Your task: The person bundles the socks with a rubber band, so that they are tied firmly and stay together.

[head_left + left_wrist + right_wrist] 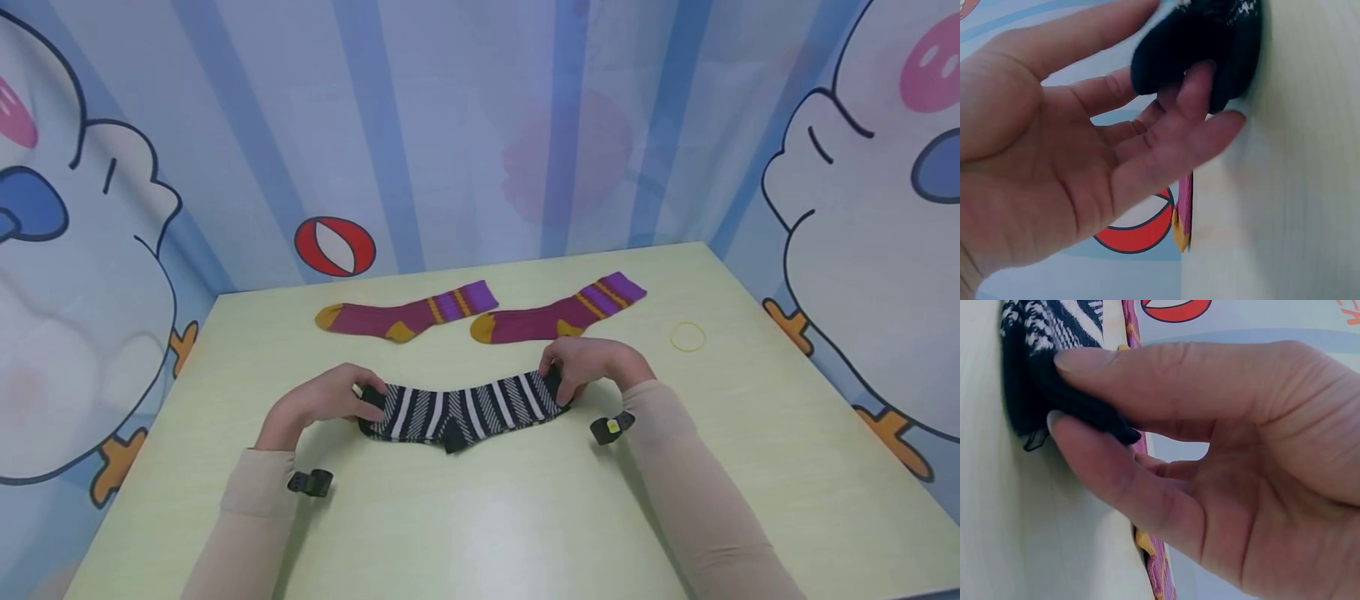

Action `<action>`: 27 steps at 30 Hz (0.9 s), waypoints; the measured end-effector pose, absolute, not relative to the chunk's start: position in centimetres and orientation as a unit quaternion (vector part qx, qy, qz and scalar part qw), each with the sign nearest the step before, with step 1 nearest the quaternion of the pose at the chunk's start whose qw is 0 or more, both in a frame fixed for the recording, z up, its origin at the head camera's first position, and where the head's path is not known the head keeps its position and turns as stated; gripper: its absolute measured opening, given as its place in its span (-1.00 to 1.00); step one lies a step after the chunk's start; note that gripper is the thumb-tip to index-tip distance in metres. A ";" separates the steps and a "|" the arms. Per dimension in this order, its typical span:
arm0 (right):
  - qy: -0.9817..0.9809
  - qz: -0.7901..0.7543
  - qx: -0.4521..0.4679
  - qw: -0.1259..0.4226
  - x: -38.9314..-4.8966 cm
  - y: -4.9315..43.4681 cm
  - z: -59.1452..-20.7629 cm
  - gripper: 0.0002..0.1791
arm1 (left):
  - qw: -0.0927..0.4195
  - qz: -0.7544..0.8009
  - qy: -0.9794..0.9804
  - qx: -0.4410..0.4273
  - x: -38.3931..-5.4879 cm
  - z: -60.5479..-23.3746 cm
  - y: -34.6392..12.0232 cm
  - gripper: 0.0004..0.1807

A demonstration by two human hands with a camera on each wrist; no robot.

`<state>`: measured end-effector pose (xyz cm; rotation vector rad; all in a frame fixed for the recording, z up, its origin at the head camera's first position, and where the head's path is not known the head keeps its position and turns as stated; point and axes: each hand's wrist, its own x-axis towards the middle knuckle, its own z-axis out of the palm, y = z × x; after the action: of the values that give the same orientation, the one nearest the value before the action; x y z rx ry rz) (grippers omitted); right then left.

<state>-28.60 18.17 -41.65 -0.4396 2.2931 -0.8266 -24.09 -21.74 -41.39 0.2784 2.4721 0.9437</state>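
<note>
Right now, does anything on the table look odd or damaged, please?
Mildly, yes: a small dark loop sticks out from the striped sock beside the right hand, perhaps loose thread. The yellow ring lies alone, away from everything.

Left hand [330, 395] and right hand [592, 363] well apart, fingers [1116, 475] bent, pinching.

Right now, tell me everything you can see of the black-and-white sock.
The sock looks like soft knitted cloth, black with white stripes and finer patterned bands, its ends and heel patch black. It stretches crosswise near the middle of the table, heel toward the person. The left hand holds one end; the right hand pinches the other.
</note>
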 end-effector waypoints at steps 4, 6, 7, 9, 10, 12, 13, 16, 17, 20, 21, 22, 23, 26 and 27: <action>0.874 -0.315 -0.172 0.328 -28.6 18.2 -41.6 -0.51 | 0.246 0.359 0.896 0.094 -24.0 -41.4 -21.7 -0.77; 0.873 -0.316 -0.172 0.328 -28.6 18.2 -41.6 -0.52 | 0.246 0.352 0.897 0.100 -24.1 -41.5 -21.7 -0.77; 0.872 -0.317 -0.173 0.329 -28.6 18.2 -41.5 -0.52 | 0.245 0.348 0.899 0.104 -24.2 -41.5 -21.7 -0.75; 0.872 -0.319 -0.172 0.330 -28.6 18.2 -41.5 -0.52 | 0.243 0.340 0.902 0.112 -24.2 -41.6 -21.8 -0.74; 0.871 -0.319 -0.172 0.331 -28.7 18.2 -41.5 -0.51 | 0.240 0.337 0.903 0.114 -24.3 -41.6 -21.8 -0.73; 0.872 -0.319 -0.173 0.330 -28.7 18.2 -41.5 -0.52 | 0.236 0.329 0.906 0.119 -24.3 -41.7 -21.8 -0.73; 0.871 -0.319 -0.174 0.330 -28.7 18.2 -41.5 -0.51 | 0.235 0.327 0.908 0.119 -24.3 -41.7 -21.8 -0.73; 0.872 -0.317 -0.174 0.329 -28.7 18.2 -41.6 -0.51 | 0.234 0.322 0.910 0.118 -24.3 -41.7 -21.8 -0.73; 0.872 -0.317 -0.173 0.329 -28.7 18.2 -41.5 -0.51 | 0.233 0.321 0.911 0.116 -24.3 -41.7 -21.8 -0.73; 0.875 -0.312 -0.174 0.327 -28.6 18.1 -41.6 -0.50 | 0.232 0.316 0.913 0.113 -24.3 -41.8 -21.8 -0.74; 0.876 -0.310 -0.172 0.327 -28.6 18.1 -41.6 -0.50 | 0.232 0.315 0.914 0.109 -24.3 -41.8 -21.8 -0.74; 0.877 -0.307 -0.174 0.326 -28.5 18.0 -41.6 -0.50 | 0.232 0.314 0.914 0.110 -24.3 -41.8 -21.7 -0.74; 0.879 -0.304 -0.174 0.324 -28.5 18.0 -41.6 -0.49 | 0.232 0.313 0.914 0.109 -24.3 -41.8 -21.7 -0.75; 0.885 -0.290 -0.176 0.318 -28.5 17.9 -41.5 -0.49 | 0.232 0.309 0.916 0.110 -24.4 -41.9 -21.7 -0.77; 0.888 -0.283 -0.179 0.315 -28.4 17.9 -41.5 -0.49 | 0.231 0.306 0.917 0.111 -24.4 -41.9 -21.7 -0.78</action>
<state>-28.45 17.85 -41.51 -0.4709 2.3402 -0.7460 -24.41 -21.68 -41.90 0.3049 2.5199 0.8425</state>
